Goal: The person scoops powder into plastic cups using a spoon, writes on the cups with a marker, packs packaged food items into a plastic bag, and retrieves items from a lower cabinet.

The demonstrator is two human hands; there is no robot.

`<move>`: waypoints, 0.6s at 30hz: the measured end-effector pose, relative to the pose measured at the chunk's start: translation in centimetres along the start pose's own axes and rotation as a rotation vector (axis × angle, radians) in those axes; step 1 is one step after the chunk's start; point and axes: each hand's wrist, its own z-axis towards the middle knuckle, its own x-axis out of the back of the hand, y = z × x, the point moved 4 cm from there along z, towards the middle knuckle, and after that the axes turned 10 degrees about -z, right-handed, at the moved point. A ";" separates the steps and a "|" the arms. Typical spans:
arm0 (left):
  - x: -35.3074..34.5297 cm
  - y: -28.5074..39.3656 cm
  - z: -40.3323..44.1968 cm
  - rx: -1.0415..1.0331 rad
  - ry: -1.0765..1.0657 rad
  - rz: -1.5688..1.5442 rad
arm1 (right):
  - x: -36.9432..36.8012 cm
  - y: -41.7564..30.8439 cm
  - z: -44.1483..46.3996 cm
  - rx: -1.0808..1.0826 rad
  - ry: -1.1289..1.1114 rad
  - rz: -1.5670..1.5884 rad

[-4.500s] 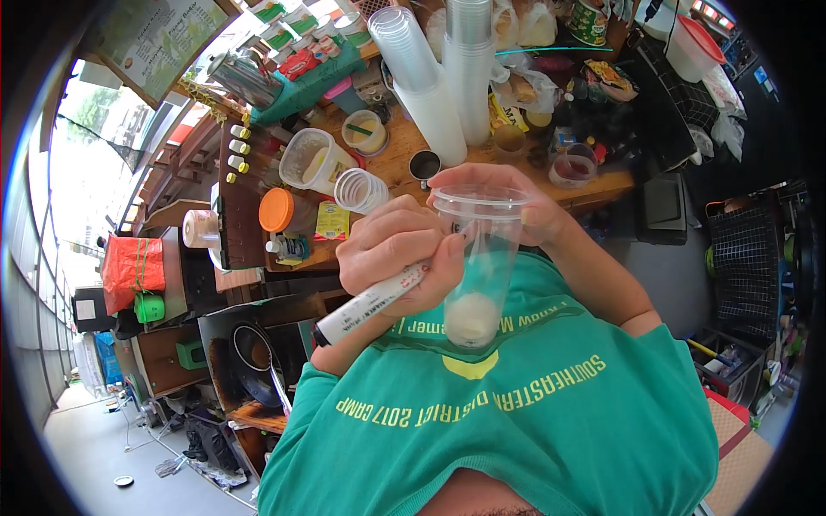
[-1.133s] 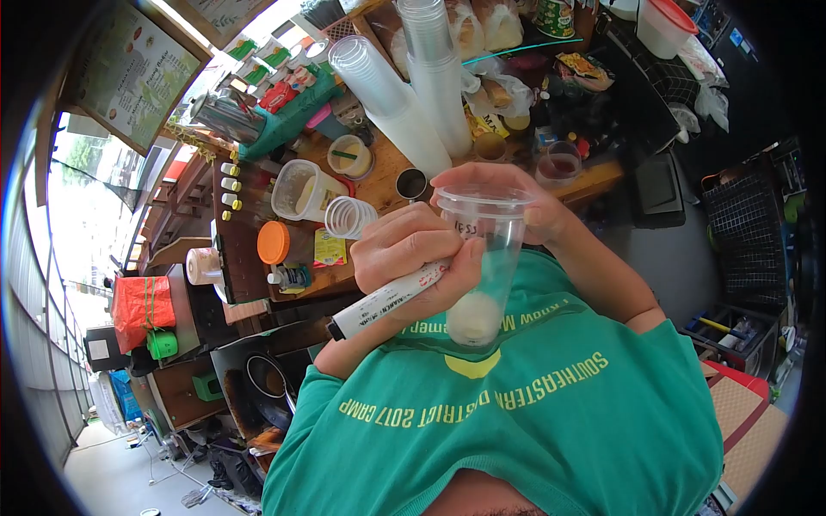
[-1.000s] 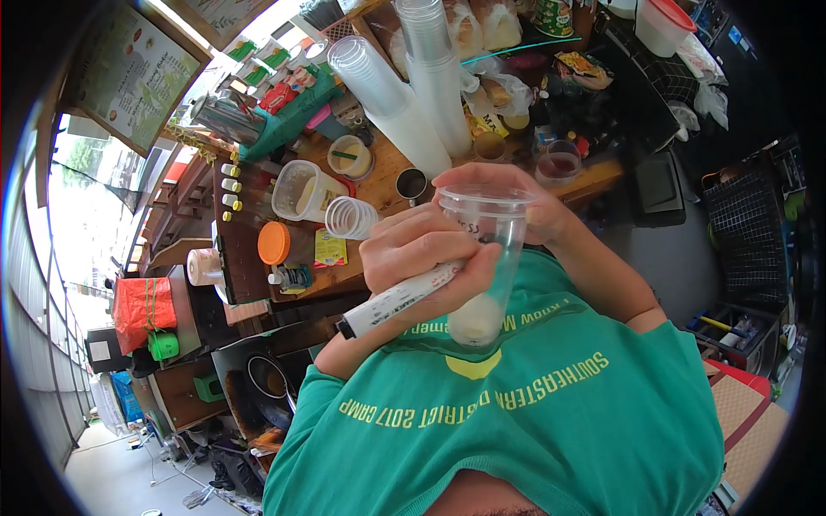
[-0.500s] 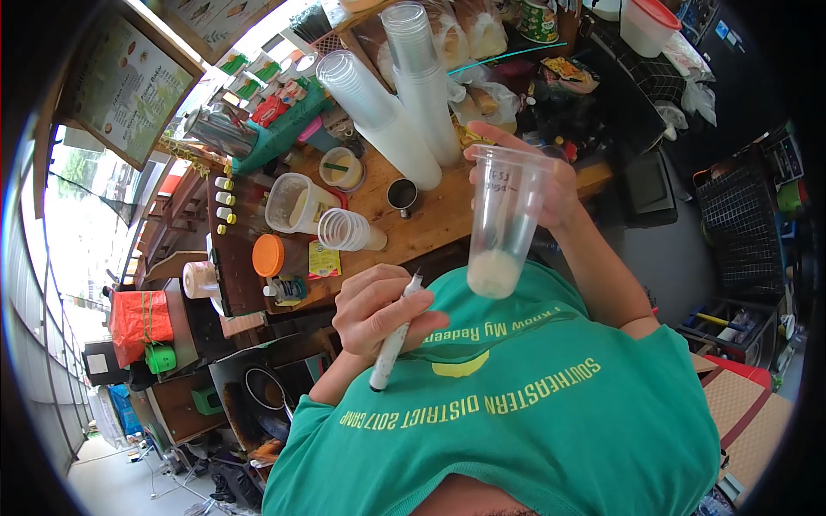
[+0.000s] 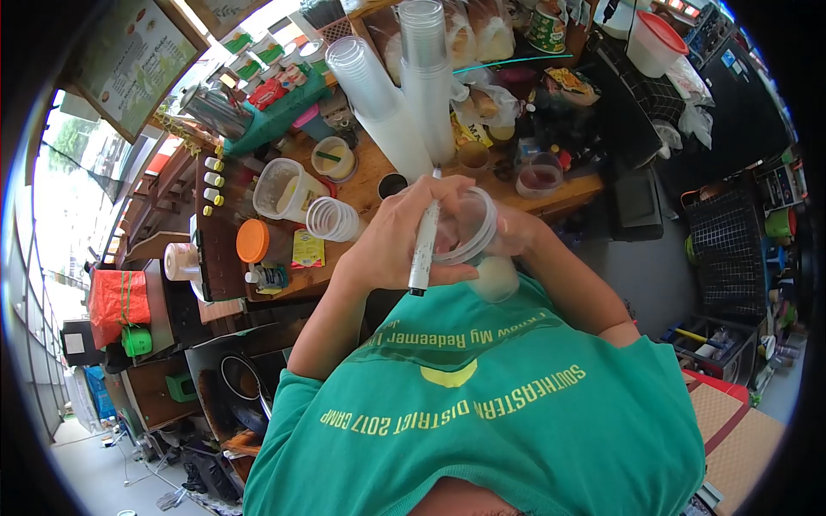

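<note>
My left hand (image 5: 387, 232) is closed around a white marker pen (image 5: 424, 249) with a black end, its fingers against the near side of a clear plastic cup. This cup (image 5: 496, 281) has pale contents at its bottom and is tilted, with its rim facing toward me. My right hand (image 5: 518, 230) grips it from the right side, partly hidden behind the clear plastic. Both hands are in front of my green shirt (image 5: 482, 387), close to the table edge. The writing seen earlier on the cup does not show now.
On the wooden table (image 5: 370, 176) stand tall stacks of plastic cups (image 5: 423, 86), a white tub (image 5: 288, 191), a short cup stack (image 5: 333, 220) and an orange-lidded jar (image 5: 253, 241). A cup of dark red liquid (image 5: 540, 176) sits near the right edge. A frying pan (image 5: 245, 378) is at lower left.
My left hand has moved up and right with the marker, reaching the cup. The cup has turned and tilted its rim toward me, and my right hand has shifted lower and left.
</note>
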 end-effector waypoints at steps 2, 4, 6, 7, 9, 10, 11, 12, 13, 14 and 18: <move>0.3 0.0 -0.2 0.040 0.036 0.059 | 0.3 0.6 -1.0 -0.043 -0.036 0.052; 0.5 -0.2 -0.8 -0.019 0.082 0.044 | 1.8 1.6 -3.3 -0.052 -0.050 0.029; 0.8 -0.8 -1.6 -0.063 0.141 0.013 | 7.7 6.4 -8.2 -0.219 0.268 -0.126; 0.8 -1.0 -1.8 -0.066 0.138 0.007 | 10.8 9.6 -11.5 -0.419 0.452 -0.219; 0.9 -1.5 -2.5 -0.038 0.178 -0.066 | 16.3 18.1 -19.3 -0.746 0.711 -0.469; 1.0 -1.8 -2.8 -0.031 0.179 -0.067 | 18.8 22.8 -23.4 -0.885 0.777 -0.610; 1.0 -1.8 -2.9 -0.036 0.173 -0.070 | 18.8 27.0 -26.1 -1.003 0.737 -0.662; 1.0 -1.7 -3.2 -0.027 0.175 -0.066 | 17.1 29.8 -27.0 -1.045 0.650 -0.602; 1.1 -1.7 -3.4 -0.014 0.178 -0.061 | 15.3 32.6 -27.7 -1.074 0.582 -0.514; 1.1 -1.6 -3.7 -0.011 0.177 -0.024 | 13.6 33.9 -27.4 -1.075 0.517 -0.420; 1.1 -1.5 -4.1 -0.036 0.162 0.001 | 10.2 35.1 -26.5 -1.122 0.311 -0.114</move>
